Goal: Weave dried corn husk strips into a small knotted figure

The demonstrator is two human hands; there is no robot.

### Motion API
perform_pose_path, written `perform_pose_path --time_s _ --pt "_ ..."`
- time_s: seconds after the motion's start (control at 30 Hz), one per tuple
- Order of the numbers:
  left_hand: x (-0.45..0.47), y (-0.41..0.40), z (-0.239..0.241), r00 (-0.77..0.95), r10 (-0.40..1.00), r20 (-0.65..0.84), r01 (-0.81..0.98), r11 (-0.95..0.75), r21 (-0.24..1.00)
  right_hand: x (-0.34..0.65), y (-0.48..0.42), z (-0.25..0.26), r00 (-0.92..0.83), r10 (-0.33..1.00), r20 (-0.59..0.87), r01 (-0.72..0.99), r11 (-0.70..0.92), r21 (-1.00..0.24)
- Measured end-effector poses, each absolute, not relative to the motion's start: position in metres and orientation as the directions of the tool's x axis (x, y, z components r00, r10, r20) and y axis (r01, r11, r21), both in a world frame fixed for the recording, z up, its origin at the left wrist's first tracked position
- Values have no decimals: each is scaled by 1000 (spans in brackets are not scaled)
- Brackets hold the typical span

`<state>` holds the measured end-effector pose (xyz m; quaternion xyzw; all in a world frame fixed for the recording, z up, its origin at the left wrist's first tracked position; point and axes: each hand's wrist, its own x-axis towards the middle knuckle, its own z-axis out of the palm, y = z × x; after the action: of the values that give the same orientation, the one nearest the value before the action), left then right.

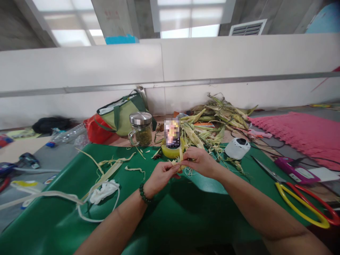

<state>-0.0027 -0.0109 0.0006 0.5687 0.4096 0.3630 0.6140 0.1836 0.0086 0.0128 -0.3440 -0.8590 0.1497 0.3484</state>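
Both hands meet over the green mat (191,219), fingers pinched together on a pale corn husk strip (181,155). My left hand (162,174), with a dark bead bracelet at the wrist, grips the strip's lower part. From the other side my right hand (200,161) pinches it, its fingertips touching those of the left. Part of the strip is hidden by the fingers. Just behind them, a phone (174,143) leans upright at a yellow tape roll (170,153). Thin pale string (189,172) lies below the right hand.
A heap of corn husks (220,115) lies against the wall. Left of the phone stands a lidded glass jar (145,136); a green bag (122,117) is behind it. Rightward are a white roll (236,148), large scissors (285,184) lying open and a purple device (294,170). Crumpled white tissue (105,191) lies left.
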Motion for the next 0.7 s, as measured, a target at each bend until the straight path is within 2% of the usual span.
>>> perform_pose_path --time_s 0.1,0.17,0.27,0.33,0.4,0.5,0.7 --pt "-5 -9 0 365 923 -120 -39 145 989 180 2 15 -467 609 641 486 783 -389" --pt "-6 -8 1 333 931 -150 -68 182 981 179 -2 18 -437 579 689 552 777 -303" --pt "-6 -9 3 302 938 -171 -116 214 970 179 -3 18 -436 619 654 716 678 -164" --pt "-4 -10 3 290 939 -185 -143 234 962 180 -1 14 -435 688 581 789 602 -123" --pt "-2 -11 3 307 930 -205 -146 258 955 180 2 10 -436 738 514 803 577 -147" --pt "-2 -12 3 326 923 -206 -111 254 961 180 2 8 -442 748 495 748 612 -257" --pt "-10 -10 13 276 948 -159 -140 204 969 188 5 15 -487 714 502 407 695 -593"
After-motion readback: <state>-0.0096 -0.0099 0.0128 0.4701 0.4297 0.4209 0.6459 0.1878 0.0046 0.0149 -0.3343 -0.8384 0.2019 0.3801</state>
